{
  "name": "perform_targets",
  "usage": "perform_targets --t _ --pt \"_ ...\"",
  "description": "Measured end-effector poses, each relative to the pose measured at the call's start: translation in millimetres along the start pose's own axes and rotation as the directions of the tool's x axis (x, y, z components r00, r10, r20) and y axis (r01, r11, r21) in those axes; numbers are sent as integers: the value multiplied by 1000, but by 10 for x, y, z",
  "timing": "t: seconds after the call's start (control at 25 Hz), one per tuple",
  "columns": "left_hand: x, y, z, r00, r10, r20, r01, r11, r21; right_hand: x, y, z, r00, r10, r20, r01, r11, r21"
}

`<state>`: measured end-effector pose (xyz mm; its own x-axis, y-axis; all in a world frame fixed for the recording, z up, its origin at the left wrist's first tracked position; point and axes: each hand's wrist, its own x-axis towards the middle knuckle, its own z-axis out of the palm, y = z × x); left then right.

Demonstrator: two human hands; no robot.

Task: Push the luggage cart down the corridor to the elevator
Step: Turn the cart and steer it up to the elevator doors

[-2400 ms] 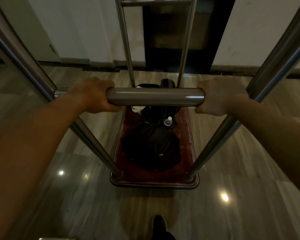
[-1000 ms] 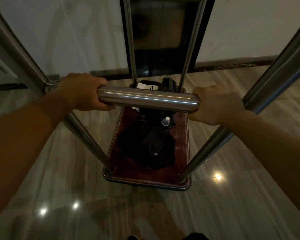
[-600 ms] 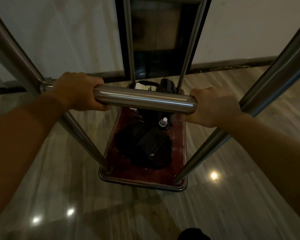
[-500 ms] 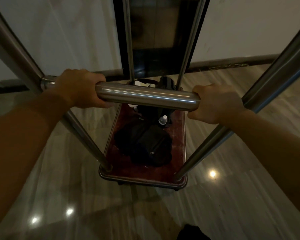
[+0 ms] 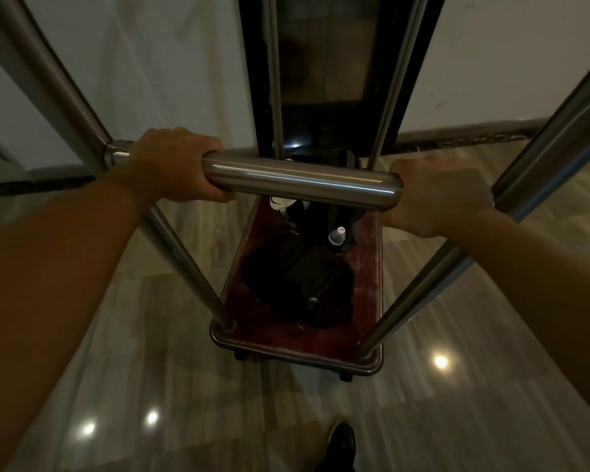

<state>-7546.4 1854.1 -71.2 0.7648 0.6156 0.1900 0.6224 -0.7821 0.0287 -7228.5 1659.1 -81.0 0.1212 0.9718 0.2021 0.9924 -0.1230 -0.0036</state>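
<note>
Both hands gripped the luggage cart's (image 5: 297, 349) horizontal steel handle bar (image 5: 304, 183): the left hand (image 5: 178, 170) near its left end, the right hand (image 5: 436, 195) at its right end, fingers (image 5: 411, 165) of each curled tight around the tube. The cart stood on the glossy marble floor (image 5: 457, 420), facing a dark elevator door (image 5: 331, 63) just ahead. A black bag (image 5: 307, 287) and a small bottle (image 5: 337, 236) lay on its red carpeted deck. A black shoe (image 5: 343, 444) showed below.

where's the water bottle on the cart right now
In the head view the water bottle stands toward the far end of the cart's red platform, right of centre, just below the handle bar and beyond the black bag.
</note>
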Motion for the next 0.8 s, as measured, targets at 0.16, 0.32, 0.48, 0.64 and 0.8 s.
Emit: perform_targets --t 0.16,0.32,0.48,0.64,0.8 --pt "522 -100 167 998 -50 -41 52 998 39 429 288 70 999 17 31 -18 999 38" --pt "990 -152 264 992 -59 -113 69 994 88 864 590 142 1000 -5 1 5 1000 -20" --pt "1479 -172 355 989 -92 -111 104 990 99 1278 916 240 999 -33 -2 33 997 -68" --pt "2000 -205 427 985 -166 -48 169 983 77 1723 1262 311 999 -36 33 39 994 -102" --pt "2543 -198 509 982 -189 -17 190 976 108 2176 1661 389 998 -17 65 22 997 -80"
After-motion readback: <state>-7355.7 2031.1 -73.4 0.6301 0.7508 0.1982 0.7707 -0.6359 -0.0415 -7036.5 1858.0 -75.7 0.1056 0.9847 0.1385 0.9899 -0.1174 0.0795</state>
